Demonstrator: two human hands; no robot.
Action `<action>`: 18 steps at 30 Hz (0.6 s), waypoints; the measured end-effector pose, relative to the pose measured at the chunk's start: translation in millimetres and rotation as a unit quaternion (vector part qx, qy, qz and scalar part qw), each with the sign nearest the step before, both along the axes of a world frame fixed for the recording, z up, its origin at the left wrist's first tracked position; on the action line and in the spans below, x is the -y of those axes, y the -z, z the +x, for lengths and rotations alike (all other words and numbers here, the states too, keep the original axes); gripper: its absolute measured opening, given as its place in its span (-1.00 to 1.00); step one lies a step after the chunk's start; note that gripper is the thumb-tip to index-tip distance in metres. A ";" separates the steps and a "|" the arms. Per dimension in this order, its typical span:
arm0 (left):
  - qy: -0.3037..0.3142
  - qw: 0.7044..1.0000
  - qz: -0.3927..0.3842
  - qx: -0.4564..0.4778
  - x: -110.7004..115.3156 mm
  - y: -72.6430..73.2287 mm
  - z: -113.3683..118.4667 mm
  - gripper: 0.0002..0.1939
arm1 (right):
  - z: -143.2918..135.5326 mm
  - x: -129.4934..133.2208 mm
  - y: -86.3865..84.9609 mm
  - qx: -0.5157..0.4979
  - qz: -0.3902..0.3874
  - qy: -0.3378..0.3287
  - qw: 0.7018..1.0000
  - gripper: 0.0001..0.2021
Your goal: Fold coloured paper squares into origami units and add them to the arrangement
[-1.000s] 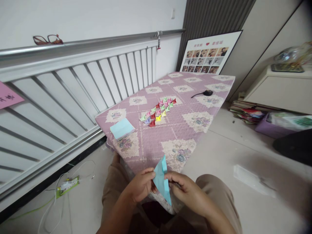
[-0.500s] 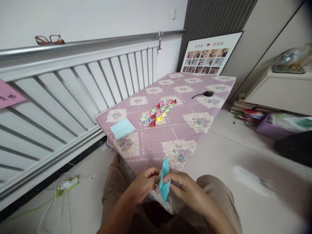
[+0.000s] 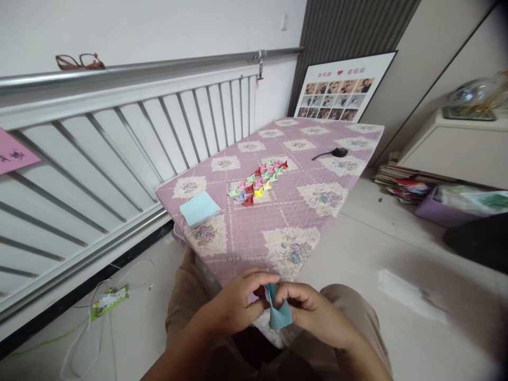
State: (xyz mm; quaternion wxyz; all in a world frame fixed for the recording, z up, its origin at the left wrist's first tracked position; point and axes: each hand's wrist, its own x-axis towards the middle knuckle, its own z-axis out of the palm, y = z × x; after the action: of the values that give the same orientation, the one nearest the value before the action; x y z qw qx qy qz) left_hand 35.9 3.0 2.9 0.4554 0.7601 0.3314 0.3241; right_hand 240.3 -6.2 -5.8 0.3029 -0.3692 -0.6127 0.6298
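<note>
A folded blue-green paper (image 3: 280, 316) is held over my lap, off the near corner of the table. My right hand (image 3: 317, 312) pinches it, with the thumb and bent fingers on its right side. On its left edge, my left hand (image 3: 242, 299) has its fingertips, the thumb below and the index finger reaching over the top. Several small folded paper pieces (image 3: 259, 192) in red, pink, green, yellow and purple stand in rows on the table. A stack of light blue paper sheets (image 3: 199, 208) lies at the table's left edge.
The table (image 3: 250, 233) has a purple floral cloth. A black object with a strap (image 3: 339, 152) lies at its far right. Beyond the left side is a white radiator (image 3: 130, 137) with glasses (image 3: 81, 62) on its rail. A power strip (image 3: 110, 302) is on the floor.
The blue-green paper has turned from a narrow upright shape to a wider, opened fold lower down. My left index finger has moved over its top, and my right fingers have bent into it.
</note>
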 end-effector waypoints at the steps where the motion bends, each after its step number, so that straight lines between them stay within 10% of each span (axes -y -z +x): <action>1: 0.002 1.000 -0.004 -0.005 -0.4 -1.6 0.6 -0.55 | 0.2 0.1 1.2 -0.012 -0.011 0.003 1.000 -0.80; 9: 0.031 0.982 -0.187 -0.024 -7.8 -4.7 -1.2 -0.77 | 1.9 -0.4 11.3 -0.049 -0.080 -0.028 0.995 -0.71; 18: 0.179 0.970 -0.149 -0.075 -31.1 0.4 -17.9 -0.89 | 8.5 -6.2 23.0 -0.109 -0.141 -0.103 0.979 -0.66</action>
State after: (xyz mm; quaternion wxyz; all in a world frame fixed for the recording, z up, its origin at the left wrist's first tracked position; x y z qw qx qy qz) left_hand 18.0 34.2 2.5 0.5880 0.7527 0.2677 0.1266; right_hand 248.8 0.0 -28.8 0.2463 -0.2717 -0.5157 0.7743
